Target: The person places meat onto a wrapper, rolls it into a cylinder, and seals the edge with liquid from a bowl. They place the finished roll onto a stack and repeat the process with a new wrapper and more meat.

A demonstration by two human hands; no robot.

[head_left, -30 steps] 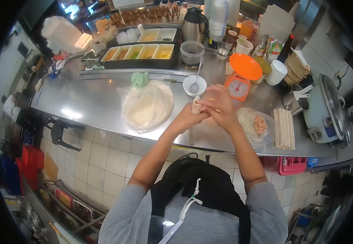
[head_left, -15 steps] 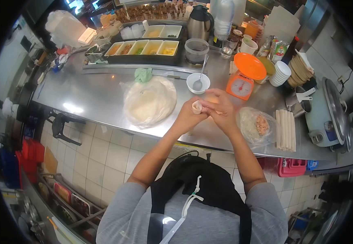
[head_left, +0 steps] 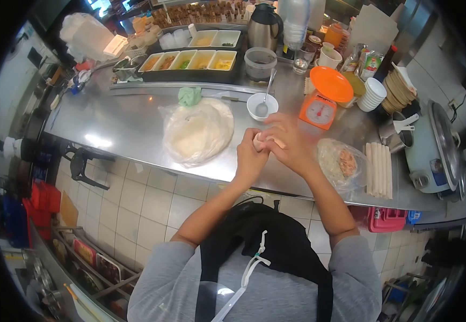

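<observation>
A small pale piece of dough (head_left: pixel 258 140) is held above the steel counter, between both hands. My left hand (head_left: pixel 250 153) wraps its fingers round it from the left. My right hand (head_left: pixel 288 144) pinches its top with thumb and finger, the other fingers raised. Behind the hands stands a white bowl (head_left: pixel 255 109) with a spoon (head_left: pixel 262 109) in it. To the left lies a plastic bag with round pale dough sheets (head_left: pixel 198 131). On the right, a clear bag holds pinkish filling (head_left: pixel 347 162), beside several pale rolls (head_left: pixel 378 170).
An orange scale (head_left: pixel 318 111) with an orange plate (head_left: pixel 330 85) stands behind the right hand. Topping trays (head_left: pixel 190 60), a clear tub (head_left: pixel 260 63) and a steel jug (head_left: pixel 262 29) line the back. White bowls (head_left: pixel 372 94) and a large cooker (head_left: pixel 431 155) stand right.
My right hand has shifted slightly left and its fingers now cover more of the dough. My left hand has turned a little and closed further round it.
</observation>
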